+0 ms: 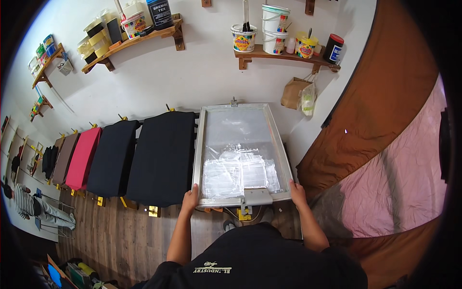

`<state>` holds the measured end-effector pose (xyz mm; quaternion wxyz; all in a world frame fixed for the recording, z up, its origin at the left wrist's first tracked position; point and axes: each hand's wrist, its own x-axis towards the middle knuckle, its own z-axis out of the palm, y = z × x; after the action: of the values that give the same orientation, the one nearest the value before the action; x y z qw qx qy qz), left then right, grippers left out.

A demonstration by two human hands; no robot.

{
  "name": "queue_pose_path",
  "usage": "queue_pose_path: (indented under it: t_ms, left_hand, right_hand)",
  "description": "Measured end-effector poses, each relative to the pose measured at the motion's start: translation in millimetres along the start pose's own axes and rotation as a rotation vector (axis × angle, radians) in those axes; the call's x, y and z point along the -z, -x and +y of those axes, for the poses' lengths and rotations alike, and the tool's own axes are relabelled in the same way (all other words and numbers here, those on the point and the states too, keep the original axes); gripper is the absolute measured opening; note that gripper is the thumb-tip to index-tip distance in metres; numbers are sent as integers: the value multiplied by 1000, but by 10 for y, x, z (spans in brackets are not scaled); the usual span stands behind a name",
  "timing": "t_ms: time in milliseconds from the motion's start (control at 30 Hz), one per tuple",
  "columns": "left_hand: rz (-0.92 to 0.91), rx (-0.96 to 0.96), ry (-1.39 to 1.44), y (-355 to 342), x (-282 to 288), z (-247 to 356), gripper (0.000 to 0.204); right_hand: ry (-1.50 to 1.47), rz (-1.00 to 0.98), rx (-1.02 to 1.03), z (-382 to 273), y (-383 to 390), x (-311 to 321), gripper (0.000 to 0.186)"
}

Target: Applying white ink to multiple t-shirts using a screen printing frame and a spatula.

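In front of me lies a screen-printing frame [198, 144] with pale metal rails, a translucent mesh and clear shiny tape across its near half. My left hand [191, 197] is closed around its near left corner. At the near right corner, my right hand [297, 192] grips the opposite rail. A grey metal plate [258, 196] sits over the near rail between my hands, with a metal bracket [245, 210] below it. What lies under the mesh cannot be made out.
To the left stand black shirts [162, 156], a red shirt [83, 159] and a brown one [65, 161] on boards. Wall shelves [284, 57] hold paint tubs. Brown fabric [365, 120] hangs at right. A person in stripes [24, 200] is far left.
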<state>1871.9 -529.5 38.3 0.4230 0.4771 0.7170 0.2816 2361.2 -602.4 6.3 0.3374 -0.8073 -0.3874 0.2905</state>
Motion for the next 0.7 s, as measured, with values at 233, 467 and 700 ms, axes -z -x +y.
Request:
queue_pose_path:
  t_ms: [233,467,700]
  left_hand:
    - [30,-1,-88,-41,-25,-29,83]
    - [65,-8,-296,20,11,73,88]
    - [80,-42,-309,54,22,131,88]
  right_hand:
    - [55,23,-30,-106,88,74,70]
    - [26,6,20,-79,70,89,72]
    - [81,7,26,-51,62,109,73]
